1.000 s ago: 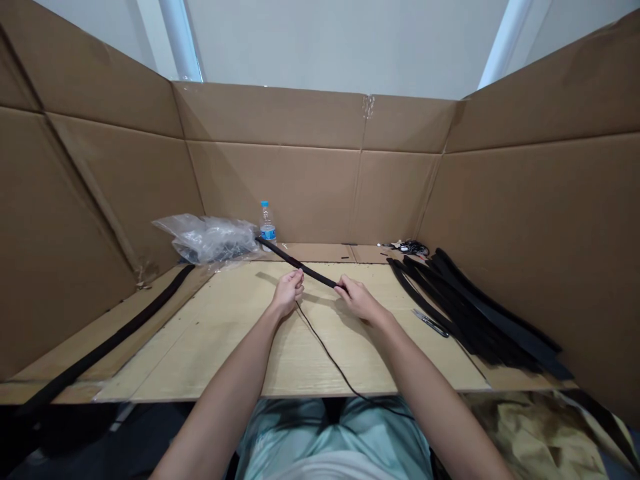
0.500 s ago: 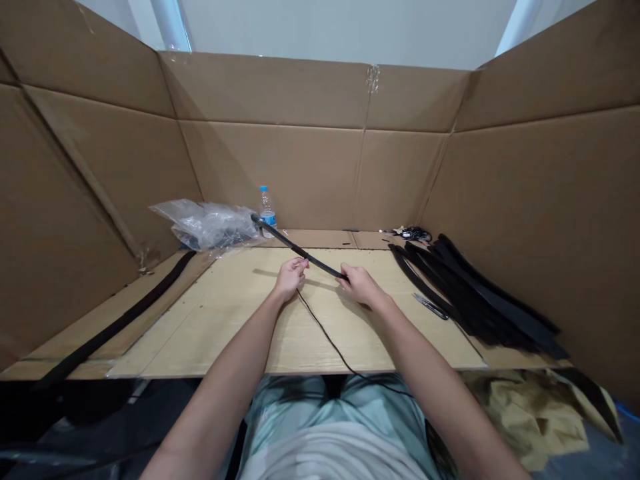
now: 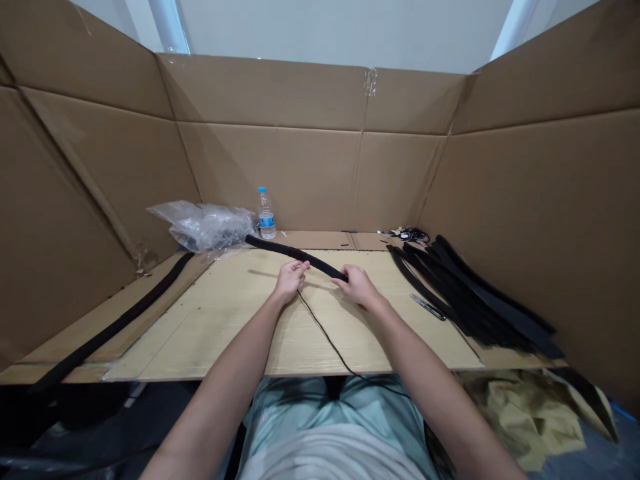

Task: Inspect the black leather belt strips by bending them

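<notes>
**black strip** (image 3: 306,257): one flexible matte length, held up across both hands. Far end sits just right of the water bottle (image 3: 267,217), near end is on my side of the bottle. Can't tell if the far end touches the table (image 3: 380,340).

**left hand** (image 3: 290,281): fingers nearly closed, pinching the strip around mid-length, on my side of the bottle.

**right hand** (image 3: 358,287): fingers and thumb nearly closed on the strip's near end, right of the bottle (exact finger placement is hard to see from up here).

**thin black cable** (image 3: 324,331): runs from beside my left hand toward my lap, nearer me than the bottle. Not held.

**plastic bag** (image 3: 203,227): crumpled and clear, just left of the bottle.

**stack of black strips** (image 3: 475,297): loose, overlapping, well right of the bottle.

**scissors** (image 3: 429,307): small, blades together, right of the bottle at the edge of the stack (could be another small tool).

**long black band** (image 3: 115,327): lies along the left ledge, well left of the bottle.

**handling**: a firm pinch at two points looks right. Keep the strip from twisting between the hands, and keep it clear of the cable and bag. Even tension should stop it springing.
</notes>
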Action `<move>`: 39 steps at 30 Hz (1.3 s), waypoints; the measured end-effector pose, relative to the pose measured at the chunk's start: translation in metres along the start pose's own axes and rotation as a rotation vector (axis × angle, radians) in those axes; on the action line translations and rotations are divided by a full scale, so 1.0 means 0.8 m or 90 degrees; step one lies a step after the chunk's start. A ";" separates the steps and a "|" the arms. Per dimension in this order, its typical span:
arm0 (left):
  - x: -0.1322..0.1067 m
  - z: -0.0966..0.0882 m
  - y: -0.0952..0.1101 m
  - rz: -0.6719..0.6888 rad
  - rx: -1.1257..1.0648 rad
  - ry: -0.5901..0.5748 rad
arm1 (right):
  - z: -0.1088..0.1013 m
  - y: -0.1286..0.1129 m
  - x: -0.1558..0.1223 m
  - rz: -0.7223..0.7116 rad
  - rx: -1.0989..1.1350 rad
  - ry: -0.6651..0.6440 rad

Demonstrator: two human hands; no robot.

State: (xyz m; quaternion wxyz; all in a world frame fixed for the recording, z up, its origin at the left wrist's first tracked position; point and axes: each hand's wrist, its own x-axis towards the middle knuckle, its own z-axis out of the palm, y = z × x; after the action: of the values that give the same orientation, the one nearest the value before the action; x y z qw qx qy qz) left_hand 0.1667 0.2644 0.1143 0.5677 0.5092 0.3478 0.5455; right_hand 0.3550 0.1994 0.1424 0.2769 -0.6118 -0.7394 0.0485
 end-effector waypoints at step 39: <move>0.004 0.000 -0.008 0.014 0.192 0.019 | 0.012 0.000 -0.001 0.085 0.092 0.079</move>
State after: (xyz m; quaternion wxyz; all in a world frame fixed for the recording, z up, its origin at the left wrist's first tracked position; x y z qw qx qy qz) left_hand 0.1689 0.2685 0.1084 0.4733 0.5842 0.4287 0.5009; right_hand 0.3502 0.2015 0.1342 0.3618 -0.6400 -0.6729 0.0819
